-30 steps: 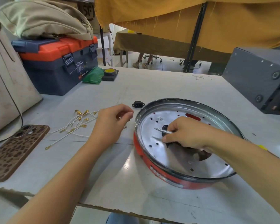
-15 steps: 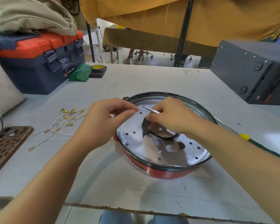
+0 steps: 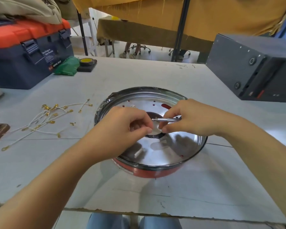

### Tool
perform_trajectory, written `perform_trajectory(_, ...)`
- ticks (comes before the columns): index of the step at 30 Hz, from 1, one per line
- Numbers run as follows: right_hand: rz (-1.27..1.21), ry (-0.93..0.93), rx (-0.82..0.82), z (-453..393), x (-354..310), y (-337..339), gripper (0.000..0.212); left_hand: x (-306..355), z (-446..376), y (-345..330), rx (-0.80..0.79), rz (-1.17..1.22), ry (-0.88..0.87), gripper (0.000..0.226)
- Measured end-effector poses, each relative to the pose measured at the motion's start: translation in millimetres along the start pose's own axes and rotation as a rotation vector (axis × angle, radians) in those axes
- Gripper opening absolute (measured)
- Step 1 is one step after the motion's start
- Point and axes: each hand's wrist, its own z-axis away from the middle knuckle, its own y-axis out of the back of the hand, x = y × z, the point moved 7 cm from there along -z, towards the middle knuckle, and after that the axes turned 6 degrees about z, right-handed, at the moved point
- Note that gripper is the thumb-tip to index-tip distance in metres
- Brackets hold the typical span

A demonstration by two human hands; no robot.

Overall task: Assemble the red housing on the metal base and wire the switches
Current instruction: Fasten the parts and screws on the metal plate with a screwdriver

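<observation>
2 hands meet over the metal base (image 3: 155,156) nested in the red housing (image 3: 144,172) mid-table, right hand (image 3: 193,119) pinching a thin, slippery-looking metal tool (image 3: 165,120), left hand (image 3: 122,128) fingertips pinched together.

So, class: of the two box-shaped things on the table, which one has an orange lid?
The navy plastic toolbox at far left, with its orange lid; the dark grey metal box at right has none.
</observation>
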Motion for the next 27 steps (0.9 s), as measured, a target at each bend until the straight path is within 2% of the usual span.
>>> perform_trajectory(3,0.012,0.021,-0.028,3,1,-3,0.012,-1,1,-1,-0.007,-0.064,-0.005,0.009)
perform_trajectory(6,-0.034,0.025,-0.060,6,3,-7,0.005,-2,1,4,-0.004,-0.080,-0.004,0.009)
perform_trajectory(13,-0.011,0.071,-0.057,5,1,-12,0.007,3,0,4,-0.001,-0.101,-0.025,0.008)
perform_trajectory(19,0.023,0.107,-0.090,-3,-2,-15,0.022,3,0,5,-0.008,-0.100,-0.019,0.007)
perform_trajectory(27,-0.029,0.177,-0.128,-8,-2,-11,0.010,-1,-5,6,-0.080,-0.012,0.047,0.006)
